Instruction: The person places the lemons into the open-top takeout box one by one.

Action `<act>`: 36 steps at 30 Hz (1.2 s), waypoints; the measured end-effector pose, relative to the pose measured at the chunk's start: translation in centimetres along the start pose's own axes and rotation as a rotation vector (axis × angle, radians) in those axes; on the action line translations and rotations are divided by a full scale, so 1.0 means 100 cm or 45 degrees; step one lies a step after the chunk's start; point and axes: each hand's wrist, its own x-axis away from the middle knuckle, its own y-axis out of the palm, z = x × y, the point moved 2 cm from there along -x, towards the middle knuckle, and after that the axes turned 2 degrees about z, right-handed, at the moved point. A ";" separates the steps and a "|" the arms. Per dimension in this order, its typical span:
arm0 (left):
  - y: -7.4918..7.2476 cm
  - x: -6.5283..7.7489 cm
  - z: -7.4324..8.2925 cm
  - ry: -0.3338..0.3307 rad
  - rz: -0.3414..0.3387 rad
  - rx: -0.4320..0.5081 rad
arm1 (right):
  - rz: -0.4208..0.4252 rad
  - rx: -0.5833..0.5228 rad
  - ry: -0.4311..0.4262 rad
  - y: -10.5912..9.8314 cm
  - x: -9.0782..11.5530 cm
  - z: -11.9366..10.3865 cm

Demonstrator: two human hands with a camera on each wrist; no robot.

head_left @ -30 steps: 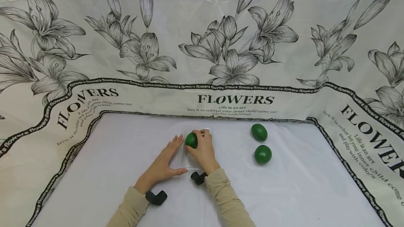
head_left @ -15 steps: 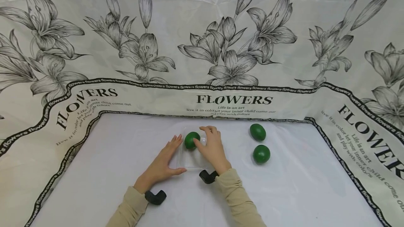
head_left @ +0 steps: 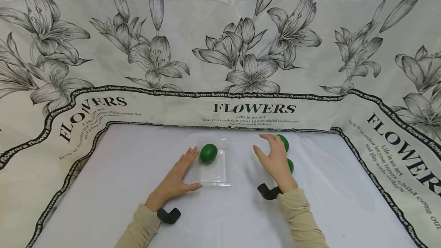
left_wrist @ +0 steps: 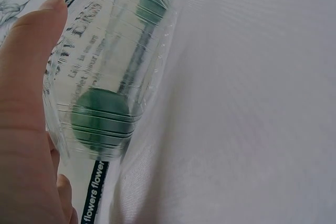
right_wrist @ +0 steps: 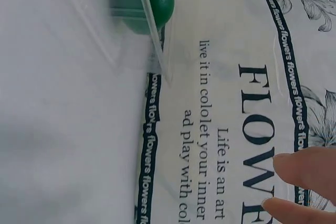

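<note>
A clear plastic container stands on the white table, with one smooth green egg-shaped object lying in its far left part. My left hand rests along the container's left side, fingertips at the far end and thumb at the near corner. In the left wrist view, the thumb lies straight beside the clear wall. My right hand is over the table to the right, thumb and fingers apart, holding nothing. It partly hides two more objects of the same kind, a far one and a nearer one.
A white cloth printed with black lilies and lettering rises behind the table and along both sides. Black curved pieces are worn at the left wrist and the right wrist.
My right hand has let go of the green egg-shaped object in the container and moved right, towards the two others. The left hand has stayed at the container's side.
</note>
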 end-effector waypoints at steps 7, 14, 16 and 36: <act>0.000 0.000 0.000 -0.022 -0.009 -0.011 | 0.109 -0.078 0.046 -0.027 0.011 0.040; -0.001 -0.001 0.002 -0.010 0.005 -0.013 | 0.265 -0.252 0.279 -0.035 0.034 0.079; -0.001 -0.001 0.002 -0.015 0.003 -0.011 | 0.266 -0.299 0.339 -0.034 0.041 0.087; 0.003 0.001 -0.005 -0.011 0.003 -0.018 | 0.075 -0.380 0.444 -0.010 0.073 0.117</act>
